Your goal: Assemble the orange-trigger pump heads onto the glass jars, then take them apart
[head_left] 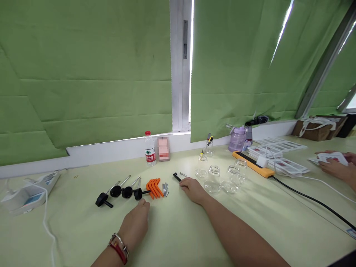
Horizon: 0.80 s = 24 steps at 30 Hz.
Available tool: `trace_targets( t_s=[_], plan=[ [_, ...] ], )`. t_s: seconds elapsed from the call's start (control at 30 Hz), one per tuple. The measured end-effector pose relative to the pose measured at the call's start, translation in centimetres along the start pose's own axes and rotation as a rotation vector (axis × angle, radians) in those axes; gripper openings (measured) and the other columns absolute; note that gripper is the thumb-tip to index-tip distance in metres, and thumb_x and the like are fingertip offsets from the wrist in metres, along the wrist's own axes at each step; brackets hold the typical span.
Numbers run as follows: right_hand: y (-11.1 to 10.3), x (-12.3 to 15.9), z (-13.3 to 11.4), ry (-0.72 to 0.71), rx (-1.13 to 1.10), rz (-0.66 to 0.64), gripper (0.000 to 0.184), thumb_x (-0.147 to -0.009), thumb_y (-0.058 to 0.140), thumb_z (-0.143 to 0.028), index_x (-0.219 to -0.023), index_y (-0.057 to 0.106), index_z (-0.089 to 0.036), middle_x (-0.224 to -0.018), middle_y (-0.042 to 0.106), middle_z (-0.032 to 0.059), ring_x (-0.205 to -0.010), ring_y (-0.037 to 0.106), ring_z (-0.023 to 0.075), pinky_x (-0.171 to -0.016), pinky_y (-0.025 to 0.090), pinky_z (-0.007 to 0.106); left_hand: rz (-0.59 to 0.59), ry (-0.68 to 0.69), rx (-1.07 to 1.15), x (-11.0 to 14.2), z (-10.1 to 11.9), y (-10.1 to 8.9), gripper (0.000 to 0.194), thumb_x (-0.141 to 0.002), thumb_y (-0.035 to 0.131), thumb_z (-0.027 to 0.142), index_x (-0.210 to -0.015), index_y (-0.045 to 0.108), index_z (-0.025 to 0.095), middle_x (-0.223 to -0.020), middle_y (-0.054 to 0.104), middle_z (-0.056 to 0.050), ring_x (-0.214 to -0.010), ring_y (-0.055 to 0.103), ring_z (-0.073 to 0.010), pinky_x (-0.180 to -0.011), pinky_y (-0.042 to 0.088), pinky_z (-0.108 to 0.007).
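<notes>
My right hand (193,190) is closed at the near end of a short black tube (176,177) that lies on the table. A small metal spring (183,174) rests just beyond it. My left hand (136,222), with a red band and a silver bracelet at the wrist, is closed with its fingers curled under; what they hold, if anything, is hidden. Right beyond its fingertips is a black knob-like part (137,194), in a row with other black round parts (127,192) with metal rods. Several orange bent pieces (154,188) and thin metal pins (165,189) lie between my hands.
Clear glass jars (214,180) stand right of my right hand. Behind are a water bottle (150,150), a purple jug (237,139) and an orange power strip (253,164). Another person's hands (333,168) hold white cards at far right. A white power strip (30,194) lies left.
</notes>
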State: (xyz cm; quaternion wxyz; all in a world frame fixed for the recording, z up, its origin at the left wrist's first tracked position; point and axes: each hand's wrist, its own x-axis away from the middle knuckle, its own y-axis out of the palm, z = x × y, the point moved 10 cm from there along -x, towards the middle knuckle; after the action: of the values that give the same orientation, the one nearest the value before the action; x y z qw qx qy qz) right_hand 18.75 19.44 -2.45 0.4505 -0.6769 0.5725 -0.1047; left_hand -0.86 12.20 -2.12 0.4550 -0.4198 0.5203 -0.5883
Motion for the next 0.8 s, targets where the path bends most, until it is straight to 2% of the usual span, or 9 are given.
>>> trace_targets(
  t_s=[0.13, 0.2, 0.27, 0.33, 0.43, 0.53, 0.67, 0.73, 0.8],
  plan=[
    [-0.1, 0.1, -0.1, 0.001, -0.024, -0.017, 0.026, -0.078, 0.046, -0.012, -0.079, 0.07, -0.022, -0.094, 0.067, 0.0025, -0.091, 0.059, 0.0178, -0.086, 0.044, 0.031, 0.042, 0.013, -0.059, 0.0, 0.1, -0.4, 0.029, -0.066, 0.032, -0.006, -0.072, 0.048, 0.017, -0.084, 0.051, -0.004, -0.059, 0.048, -0.0132, -0.048, 0.021, -0.025],
    [-0.3, 0.1, 0.3, 0.03, -0.022, 0.006, 0.024, -0.077, 0.047, -0.013, -0.082, 0.069, -0.021, -0.093, 0.067, 0.0034, -0.091, 0.059, 0.0183, -0.086, 0.043, 0.032, 0.061, 0.018, -0.044, 0.1, 0.4, -0.7, 0.029, -0.067, 0.032, -0.006, -0.073, 0.048, 0.017, -0.085, 0.051, -0.004, -0.059, 0.048, -0.0129, -0.048, 0.021, -0.024],
    [-0.7, 0.1, 0.8, 0.068, -0.018, 0.069, 0.025, -0.076, 0.05, -0.015, -0.094, 0.067, -0.02, -0.105, 0.063, 0.0054, -0.101, 0.055, 0.0195, -0.092, 0.041, 0.034, 0.079, 0.021, -0.018, 0.2, 0.6, -1.1, 0.03, -0.07, 0.031, -0.004, -0.078, 0.051, 0.018, -0.088, 0.052, -0.004, -0.062, 0.05, -0.0134, -0.048, 0.022, -0.024],
    [-0.6, 0.1, 0.8, 0.079, -0.003, 0.092, 0.035, -0.076, 0.053, -0.019, -0.11, 0.061, -0.021, -0.124, 0.052, 0.0071, -0.115, 0.046, 0.0214, -0.098, 0.036, 0.037, 0.09, 0.023, 0.008, 0.3, 0.8, -1.4, 0.034, -0.071, 0.031, -0.004, -0.085, 0.053, 0.018, -0.093, 0.053, -0.004, -0.065, 0.051, -0.014, -0.049, 0.023, -0.024],
    [1.0, -0.1, -0.3, 0.019, 0.086, -0.013, 0.038, -0.079, 0.053, -0.024, -0.117, 0.057, -0.023, -0.133, 0.044, 0.0078, -0.122, 0.038, 0.0251, -0.099, 0.032, 0.042, 0.109, 0.039, 0.035, 0.3, 1.0, -1.7, 0.039, -0.07, 0.031, -0.003, -0.092, 0.053, 0.02, -0.1, 0.053, -0.004, -0.071, 0.053, -0.0144, -0.051, 0.025, -0.023],
    [1.5, -0.2, -1.3, -0.031, 0.152, -0.064, 0.024, -0.08, 0.051, -0.021, -0.097, 0.067, -0.023, -0.117, 0.058, 0.0061, -0.109, 0.049, 0.0245, -0.093, 0.036, 0.042, 0.129, 0.047, 0.053, 0.3, 1.1, -2.0, 0.039, -0.071, 0.031, -0.002, -0.094, 0.053, 0.021, -0.103, 0.054, -0.004, -0.073, 0.054, -0.0148, -0.052, 0.027, -0.023],
    [0.2, 0.0, -1.0, 0.025, 0.03, -0.039, 0.014, -0.072, 0.057, -0.017, -0.068, 0.07, -0.021, -0.086, 0.067, 0.003, -0.086, 0.058, 0.0192, -0.081, 0.043, 0.033, 0.152, 0.088, 0.123, 0.6, 1.7, -2.5, 0.031, -0.077, 0.032, 0.005, -0.093, 0.054, 0.02, -0.103, 0.054, -0.005, -0.073, 0.055, -0.0155, -0.056, 0.034, -0.024],
    [0.3, 0.4, -0.5, 0.082, -0.082, -0.098, 0.009, -0.066, 0.061, -0.017, -0.064, 0.069, -0.021, -0.076, 0.066, 0.0018, -0.073, 0.058, 0.0162, -0.067, 0.046, 0.028, 0.157, 0.155, 0.178, 0.9, 2.6, -2.6, 0.028, -0.081, 0.032, 0.009, -0.095, 0.054, 0.02, -0.104, 0.054, -0.006, -0.075, 0.055, -0.0166, -0.061, 0.038, -0.025],
    [0.7, 1.0, -0.4, 0.124, -0.186, -0.168, 0.007, -0.062, 0.063, -0.017, -0.066, 0.068, -0.02, -0.068, 0.064, 0.0002, -0.061, 0.055, 0.0127, -0.055, 0.043, 0.023, 0.137, 0.241, 0.238, 1.3, 3.7, -2.4, 0.029, -0.082, 0.033, 0.013, -0.102, 0.053, 0.021, -0.109, 0.053, -0.007, -0.08, 0.056, -0.0178, -0.065, 0.041, -0.026]
  ],
)
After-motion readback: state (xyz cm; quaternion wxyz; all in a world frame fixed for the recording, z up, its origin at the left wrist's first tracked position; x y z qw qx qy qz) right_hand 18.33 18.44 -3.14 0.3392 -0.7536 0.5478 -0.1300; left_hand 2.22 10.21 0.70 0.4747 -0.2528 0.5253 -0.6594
